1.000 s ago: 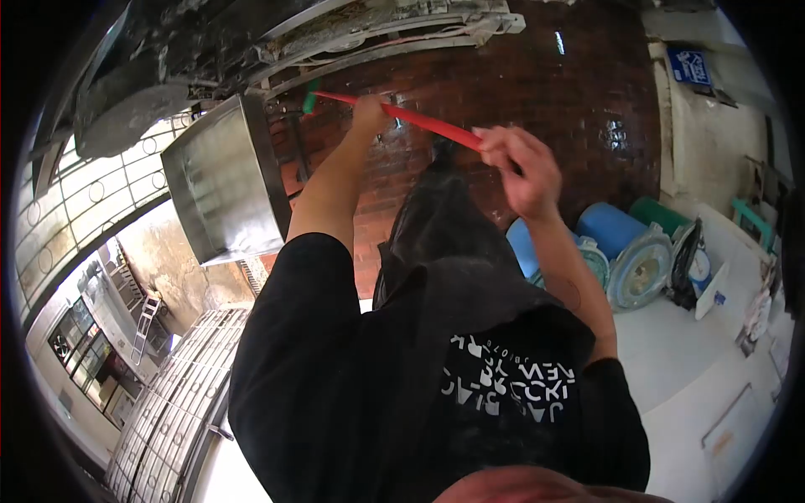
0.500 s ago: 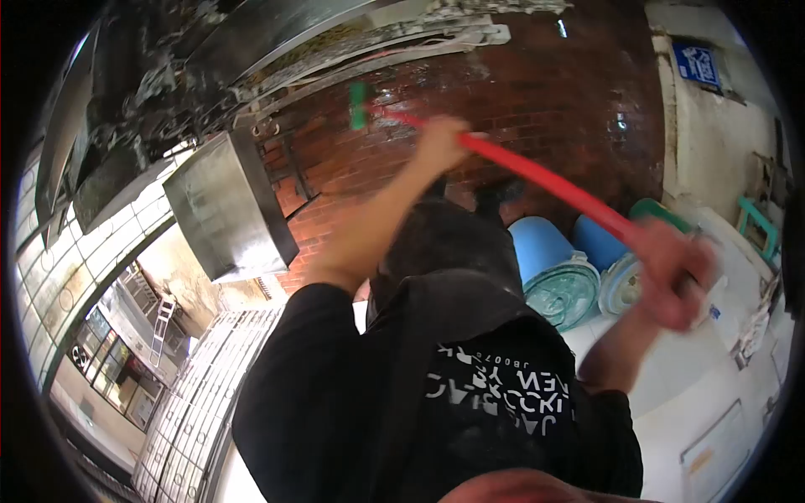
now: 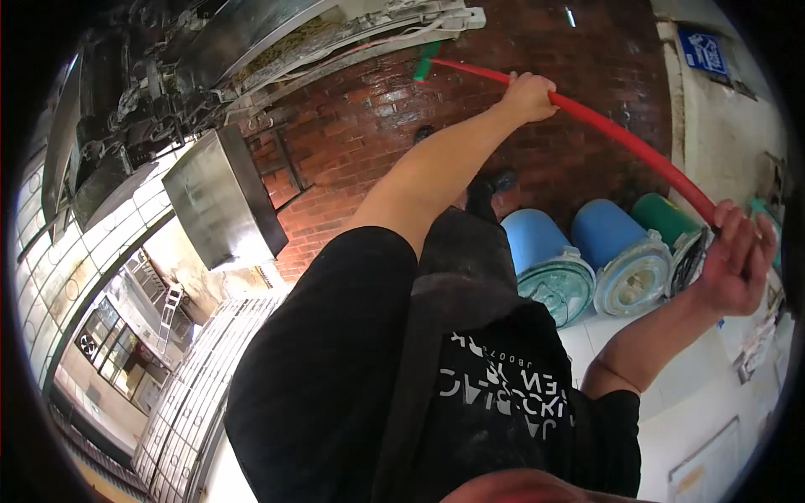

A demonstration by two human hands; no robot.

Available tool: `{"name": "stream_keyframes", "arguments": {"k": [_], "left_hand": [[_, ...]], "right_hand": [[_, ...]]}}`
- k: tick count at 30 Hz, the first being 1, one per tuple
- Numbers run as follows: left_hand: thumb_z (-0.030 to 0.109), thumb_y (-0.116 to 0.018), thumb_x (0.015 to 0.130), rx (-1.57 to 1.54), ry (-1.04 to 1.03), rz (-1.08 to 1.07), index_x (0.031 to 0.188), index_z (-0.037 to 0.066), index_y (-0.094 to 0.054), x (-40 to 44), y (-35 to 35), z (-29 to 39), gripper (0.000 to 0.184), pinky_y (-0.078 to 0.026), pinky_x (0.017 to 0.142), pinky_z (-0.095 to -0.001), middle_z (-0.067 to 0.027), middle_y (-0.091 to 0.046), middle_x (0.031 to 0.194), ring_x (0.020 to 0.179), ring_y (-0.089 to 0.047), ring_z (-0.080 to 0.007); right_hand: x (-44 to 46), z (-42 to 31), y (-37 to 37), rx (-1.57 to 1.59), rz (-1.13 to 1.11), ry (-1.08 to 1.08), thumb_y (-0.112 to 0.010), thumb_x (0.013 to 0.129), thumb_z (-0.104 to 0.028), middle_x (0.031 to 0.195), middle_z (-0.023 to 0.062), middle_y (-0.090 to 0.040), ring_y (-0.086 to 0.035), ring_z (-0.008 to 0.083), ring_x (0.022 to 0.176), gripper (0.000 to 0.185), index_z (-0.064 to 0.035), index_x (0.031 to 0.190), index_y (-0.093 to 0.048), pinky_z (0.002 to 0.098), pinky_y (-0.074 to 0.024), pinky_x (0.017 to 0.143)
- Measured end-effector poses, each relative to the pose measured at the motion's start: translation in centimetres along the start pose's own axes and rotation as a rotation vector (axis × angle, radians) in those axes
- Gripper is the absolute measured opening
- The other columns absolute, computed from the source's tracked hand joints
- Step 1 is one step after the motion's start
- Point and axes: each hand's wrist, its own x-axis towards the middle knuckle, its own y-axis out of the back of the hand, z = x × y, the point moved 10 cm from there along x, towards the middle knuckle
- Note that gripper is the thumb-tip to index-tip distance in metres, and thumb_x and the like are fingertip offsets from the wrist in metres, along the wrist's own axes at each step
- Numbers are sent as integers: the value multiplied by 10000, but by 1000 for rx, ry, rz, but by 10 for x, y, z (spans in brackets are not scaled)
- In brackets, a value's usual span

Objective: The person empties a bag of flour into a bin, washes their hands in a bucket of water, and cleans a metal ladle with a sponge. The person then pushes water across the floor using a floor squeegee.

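A long red-handled floor cleaning tool [image 3: 629, 144] crosses the upper right, its pole looking bowed in this wide view. Its narrow green head [image 3: 427, 63] is at the far end over the wet brick floor; whether it has bristles or a blade I cannot tell. My left hand [image 3: 530, 96] is closed around the pole partway along, with the arm stretched forward. Out at the right, my right hand [image 3: 734, 267] is closed at the near end of the pole, fingers curled over it.
Lidded barrels, a blue one [image 3: 537, 243], another blue one [image 3: 612, 235] and a green one [image 3: 667, 218], line the right side. A metal box-shaped unit [image 3: 225, 201] hangs at the left. Dirty equipment [image 3: 168, 75] borders the dark red brick floor [image 3: 369, 159].
Both hands have moved right with the tool, the left one also forward. The green head has shifted right and farther away, and now slants.
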Motion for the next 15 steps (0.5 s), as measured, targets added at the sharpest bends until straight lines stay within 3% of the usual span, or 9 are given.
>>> {"name": "stream_keyframes", "arguments": {"k": [2,4,6,7,8,9,12,14,15], "left_hand": [[322,-746,707,-128,-29,-78,805,141,-702,8,-7,26,210,-475,869,-539,-115,-692,885,992,-635,-346],[336,-748,744,-34,-110,43,728,97,-672,-35,21,36,251,-505,774,-501,-125,-675,794,877,-647,-356],[332,-758,776,-32,48,134,678,71,-640,-89,41,-2,302,-485,727,-495,-172,-634,749,802,-639,-375],[333,-774,774,-13,66,204,646,46,-615,-114,37,-37,352,-480,686,-481,-185,-609,696,738,-629,-388],[353,-773,785,-53,263,85,621,33,-598,-132,24,-79,399,-481,648,-477,-188,-581,635,680,-616,-403],[375,-765,792,-71,364,82,609,36,-598,-149,4,-107,421,-476,621,-485,-190,-565,604,646,-608,-413],[396,-744,801,13,133,59,611,55,-607,-99,-47,-56,413,-480,621,-484,-181,-582,619,652,-614,-413],[437,-712,797,-25,78,246,660,97,-637,-31,-53,36,374,-487,669,-512,-163,-644,743,777,-640,-399],[362,-731,805,-70,50,243,720,64,-620,1,-66,70,329,-496,678,-508,-177,-620,727,760,-629,-422]], "right_hand": [[-9,-25,-6,9,-51,58,-478,870,-267,517,1,-401,-472,203,611,495,91,1203,-560,470,-429,718],[-20,-31,-24,-4,-261,83,-493,870,-259,528,6,-404,-477,203,601,493,91,1210,-558,445,-439,699],[-31,6,-38,39,-184,-18,-501,861,-207,578,26,-442,-492,194,607,472,95,1220,-557,423,-455,704],[-36,46,-48,90,31,-97,-501,853,-163,616,40,-473,-507,187,619,459,98,1227,-557,416,-466,716],[-48,88,-35,144,242,-171,-501,846,-119,654,53,-504,-521,179,630,449,100,1234,-557,409,-476,728],[-63,131,-19,382,221,-198,-484,873,-157,630,46,-491,-530,189,644,498,113,1291,-511,408,-470,775],[-51,102,32,300,266,-156,-457,901,-198,585,34,-425,-488,183,616,518,127,1302,-497,387,-442,799],[-34,28,96,-25,549,-64,-426,895,-221,549,21,-367,-443,173,584,562,141,1322,-471,369,-415,731],[-10,-6,108,4,350,26,-425,886,-213,540,24,-371,-429,176,573,561,138,1321,-466,362,-394,690]]}}
